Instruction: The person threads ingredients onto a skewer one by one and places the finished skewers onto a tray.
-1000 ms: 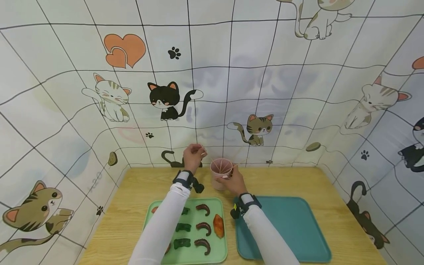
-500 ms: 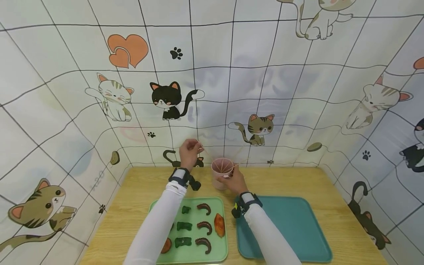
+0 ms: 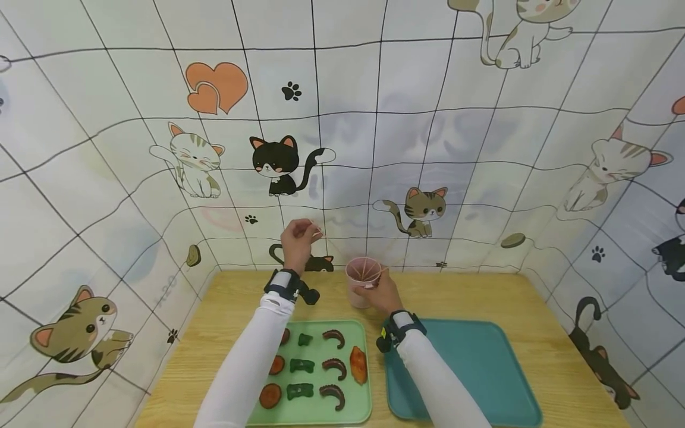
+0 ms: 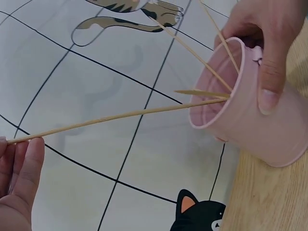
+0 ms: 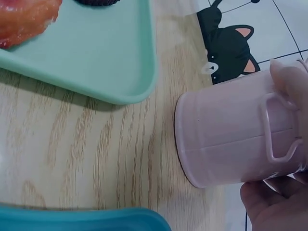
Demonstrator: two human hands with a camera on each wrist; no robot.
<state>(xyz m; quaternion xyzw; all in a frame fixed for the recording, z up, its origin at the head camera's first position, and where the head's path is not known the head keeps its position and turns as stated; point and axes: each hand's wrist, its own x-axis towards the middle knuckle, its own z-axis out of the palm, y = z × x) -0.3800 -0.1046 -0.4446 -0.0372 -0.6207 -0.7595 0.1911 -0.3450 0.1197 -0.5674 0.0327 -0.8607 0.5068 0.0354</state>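
Note:
My left hand (image 3: 298,244) is raised to the left of a pink bucket-like cup (image 3: 357,298). Its thumb and fingertips pinch one end of a thin wooden skewer (image 4: 115,117); the skewer slants across to the cup's mouth, where its far end lies. Several other skewers (image 4: 204,65) lean in the cup and stick out over the rim. My right hand (image 3: 382,292) grips the cup near its rim, fingers and thumb on either side. On the cup's side a pink wire-like handle (image 5: 266,130) shows in the right wrist view. The cup stands upright on the wooden table.
In front of the cup lies a light green tray (image 3: 316,410) with round brown slices (image 3: 270,396), green pieces (image 3: 300,390), curled dark tentacles (image 3: 333,393) and an orange-brown piece (image 3: 358,364). A teal tray (image 3: 476,374) lies to its right. A cat-print sheet (image 3: 348,137) surrounds the table (image 3: 455,294).
My left hand has moved left and slightly up, away from the cup, with the skewer in its fingertips. My right hand stays on the cup. More of the green tray shows.

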